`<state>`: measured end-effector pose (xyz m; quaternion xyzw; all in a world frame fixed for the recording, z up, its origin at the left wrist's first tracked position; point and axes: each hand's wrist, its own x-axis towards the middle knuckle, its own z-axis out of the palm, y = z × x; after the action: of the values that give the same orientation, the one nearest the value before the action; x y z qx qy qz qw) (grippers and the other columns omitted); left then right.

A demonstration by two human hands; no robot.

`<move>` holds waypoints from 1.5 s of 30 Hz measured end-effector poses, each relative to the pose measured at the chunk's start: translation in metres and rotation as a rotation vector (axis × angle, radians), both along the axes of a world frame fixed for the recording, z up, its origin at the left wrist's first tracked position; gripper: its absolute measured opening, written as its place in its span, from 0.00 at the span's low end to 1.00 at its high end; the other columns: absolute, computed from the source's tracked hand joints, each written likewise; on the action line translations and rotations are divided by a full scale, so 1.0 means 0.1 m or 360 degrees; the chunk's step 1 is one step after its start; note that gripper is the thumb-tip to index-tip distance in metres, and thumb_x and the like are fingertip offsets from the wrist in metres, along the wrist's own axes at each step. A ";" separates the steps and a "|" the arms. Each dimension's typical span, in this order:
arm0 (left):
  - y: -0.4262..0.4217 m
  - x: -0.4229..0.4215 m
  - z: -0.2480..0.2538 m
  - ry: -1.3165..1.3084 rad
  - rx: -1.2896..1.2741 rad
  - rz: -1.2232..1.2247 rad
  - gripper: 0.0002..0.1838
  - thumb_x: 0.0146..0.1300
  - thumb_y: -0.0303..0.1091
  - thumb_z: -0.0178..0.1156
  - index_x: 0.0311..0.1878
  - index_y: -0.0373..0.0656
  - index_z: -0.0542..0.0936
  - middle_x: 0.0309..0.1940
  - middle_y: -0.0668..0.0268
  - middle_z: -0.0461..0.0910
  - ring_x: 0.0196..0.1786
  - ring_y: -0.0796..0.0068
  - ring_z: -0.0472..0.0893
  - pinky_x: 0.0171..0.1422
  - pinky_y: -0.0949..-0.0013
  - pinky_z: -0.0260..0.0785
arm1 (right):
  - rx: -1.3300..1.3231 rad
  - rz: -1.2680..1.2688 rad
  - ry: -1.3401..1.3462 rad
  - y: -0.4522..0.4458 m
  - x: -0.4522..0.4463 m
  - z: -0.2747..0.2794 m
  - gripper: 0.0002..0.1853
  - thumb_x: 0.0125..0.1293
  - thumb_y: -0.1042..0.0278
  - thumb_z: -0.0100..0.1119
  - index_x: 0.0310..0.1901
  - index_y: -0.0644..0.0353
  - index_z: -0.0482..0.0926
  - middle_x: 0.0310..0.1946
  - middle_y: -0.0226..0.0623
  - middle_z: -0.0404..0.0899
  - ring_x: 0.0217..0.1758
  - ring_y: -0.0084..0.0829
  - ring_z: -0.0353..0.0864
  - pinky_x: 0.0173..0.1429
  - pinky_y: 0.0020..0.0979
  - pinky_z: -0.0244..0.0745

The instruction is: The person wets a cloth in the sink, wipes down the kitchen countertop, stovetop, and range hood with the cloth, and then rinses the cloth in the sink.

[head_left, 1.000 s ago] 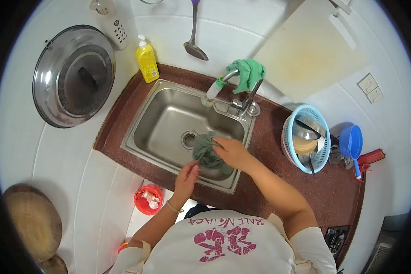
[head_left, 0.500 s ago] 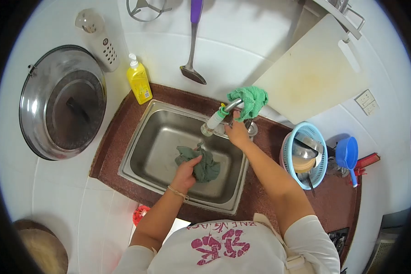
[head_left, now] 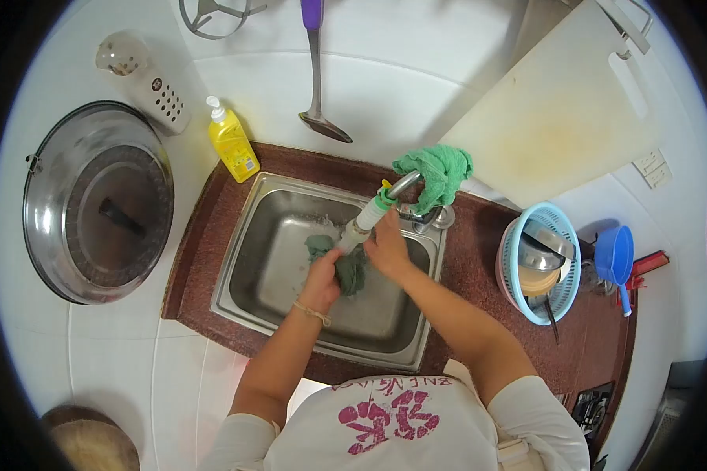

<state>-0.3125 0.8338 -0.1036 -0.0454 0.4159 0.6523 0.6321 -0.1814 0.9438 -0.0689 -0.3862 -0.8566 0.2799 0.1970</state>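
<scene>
A dark green cloth [head_left: 351, 272] is bunched in my left hand [head_left: 322, 281], right under the faucet nozzle [head_left: 356, 234]. Water splashes around the cloth inside the steel sink [head_left: 283, 294]. My right hand [head_left: 387, 250] is just right of the nozzle, its fingers apart and partly hidden behind the spout; I see nothing held in it. A brighter green cloth [head_left: 440, 177] hangs over the bend of the faucet pipe [head_left: 404, 184], above that hand. Behind it, part of the faucet base [head_left: 430, 220] shows.
On the counter's left corner stands a yellow soap bottle [head_left: 232, 145]. To the right are a light blue basket [head_left: 514, 271] with bowls and utensils and a blue ladle-like scoop [head_left: 614, 255]. A cutting board [head_left: 542, 118], spatula [head_left: 316, 78] and pot lid [head_left: 102, 208] are against the walls.
My right hand has come down from the faucet base toward the nozzle. My left hand has raised the dark green cloth up under the nozzle, where water now splashes.
</scene>
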 end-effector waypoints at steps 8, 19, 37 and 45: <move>0.05 0.02 0.03 -0.0086 -0.0022 0.0083 0.15 0.72 0.39 0.52 0.54 0.41 0.75 0.49 0.61 0.80 0.51 0.63 0.80 0.58 0.57 0.73 | -0.1249 -0.0059 0.0777 -0.58 -0.18 -0.06 0.18 0.64 0.66 0.54 0.54 0.62 0.74 0.50 0.49 0.77 0.56 0.51 0.76 0.61 0.43 0.69; 0.35 -0.05 -0.08 -0.0083 -0.0093 0.0014 0.15 0.67 0.37 0.59 0.51 0.39 0.76 0.47 0.59 0.81 0.49 0.62 0.82 0.52 0.55 0.78 | 0.0924 0.0250 -0.0807 0.43 -0.08 0.24 0.19 0.60 0.66 0.55 0.54 0.61 0.78 0.54 0.39 0.78 0.63 0.40 0.72 0.70 0.49 0.58; 0.54 -0.07 -0.09 0.0181 -0.0376 -0.0154 0.08 0.62 0.28 0.64 0.43 0.45 0.78 0.33 0.65 0.78 0.36 0.62 0.80 0.39 0.54 0.76 | 0.0668 0.0461 -0.0945 0.55 0.39 0.34 0.14 0.59 0.71 0.52 0.46 0.66 0.79 0.58 0.42 0.74 0.63 0.43 0.70 0.63 0.42 0.69; 0.58 -0.03 0.18 0.0124 -0.0106 -0.0212 0.09 0.62 0.37 0.65 0.43 0.50 0.77 0.36 0.64 0.79 0.37 0.60 0.81 0.44 0.41 0.74 | 0.0358 0.0169 -0.0597 0.35 0.34 0.36 0.32 0.65 0.64 0.55 0.67 0.70 0.60 0.71 0.64 0.50 0.70 0.58 0.60 0.70 0.47 0.62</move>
<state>-0.3160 0.8913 -0.0857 -0.0132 0.4639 0.5957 0.6556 -0.1473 0.9788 -0.0333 -0.3615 -0.9231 0.1158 0.0610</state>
